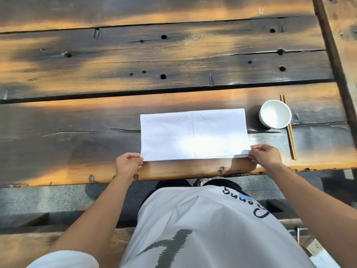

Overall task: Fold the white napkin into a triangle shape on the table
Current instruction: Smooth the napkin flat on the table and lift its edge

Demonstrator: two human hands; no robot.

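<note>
So the white napkin (194, 134) lies flat as a wide rectangle with a crease down the middle, stretched between both hands on the table (77, 117). Left hand (127, 163) pinches its near left corner, right hand (265, 155) pinches the near right one, looks doubled-over there I think.
</note>
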